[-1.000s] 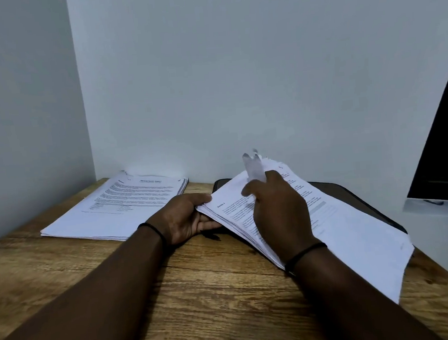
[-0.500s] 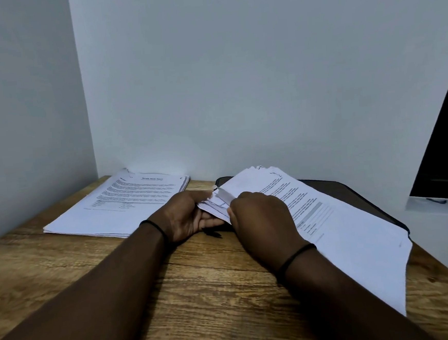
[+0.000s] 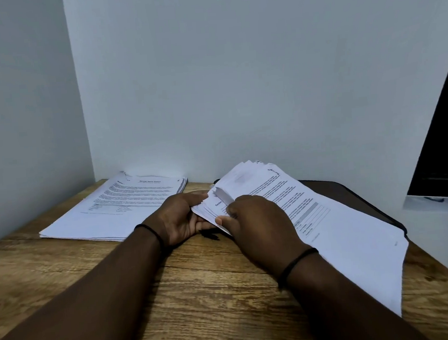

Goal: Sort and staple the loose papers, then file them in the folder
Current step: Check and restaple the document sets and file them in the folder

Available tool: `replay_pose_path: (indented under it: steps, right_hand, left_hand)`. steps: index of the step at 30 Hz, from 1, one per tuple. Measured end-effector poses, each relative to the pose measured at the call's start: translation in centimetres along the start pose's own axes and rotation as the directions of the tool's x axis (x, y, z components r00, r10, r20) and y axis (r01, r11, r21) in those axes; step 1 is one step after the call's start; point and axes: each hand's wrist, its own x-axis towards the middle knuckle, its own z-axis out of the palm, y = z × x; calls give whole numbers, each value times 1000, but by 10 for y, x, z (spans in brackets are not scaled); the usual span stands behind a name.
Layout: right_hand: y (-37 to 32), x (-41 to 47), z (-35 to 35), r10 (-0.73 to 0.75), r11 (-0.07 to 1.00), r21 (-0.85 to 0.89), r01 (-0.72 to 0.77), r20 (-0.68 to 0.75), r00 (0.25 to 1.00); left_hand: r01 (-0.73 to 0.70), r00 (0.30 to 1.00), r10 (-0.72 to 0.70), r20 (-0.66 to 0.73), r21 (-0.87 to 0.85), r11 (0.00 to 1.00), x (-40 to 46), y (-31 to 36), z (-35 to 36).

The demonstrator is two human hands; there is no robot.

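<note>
A wooden tabletop [image 3: 200, 292] is set into a corner of pale walls, with a dark panel seen at the right edge. A flat stack of printed papers [image 3: 118, 207] is laid near the far left corner. A second, fanned sheaf of papers [image 3: 328, 215] is spread over a dark folder [image 3: 364, 196] toward the far right edge. The sheaf's near-left corner is gripped by the left hand [image 3: 181, 216], fingers curled beneath it. The right hand [image 3: 259, 226] is laid over the sheaf, its fingers pinching a lifted sheet corner. Compared with half a second ago, that corner is raised higher and more text is exposed.
</note>
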Motion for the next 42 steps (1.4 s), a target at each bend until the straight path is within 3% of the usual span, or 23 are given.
replay_pose_path:
  steps: [8,12,15,19,23,31,36,42]
  right_hand:
    - [-6,-1,-4,-13,998,-57,14,22,1000]
    - [-4,-1,-4,34,995,-88,-38,-41,999]
    - [-1,0,-4,139,989,62,-135,-69,988]
    - [8,0,-6,282,902,364,-230,-97,954]
    - [16,1,-4,327,858,458,-230,-143,934]
    - [20,1,-7,237,933,329,-142,-269,934]
    - [12,0,-6,109,984,145,-106,-10,994]
    - [8,3,-6,120,992,-42,-119,35,992]
  left_hand:
    - [-3,1000,3,-17,-4,1000,0,0,0]
    - [-10,1000,10,-23,8,1000,-1,-1,2]
    - [-16,1000,17,-21,15,1000,-2,-1,2]
    - [-21,1000,22,-17,4,1000,-3,-1,3]
    - [-23,999,23,-31,-13,1000,-2,-1,3]
    - [-17,998,16,-59,-19,1000,0,-1,1]
    - [-20,998,21,-58,9,1000,0,-1,2]
    - [-15,998,16,-66,15,1000,1,-1,1]
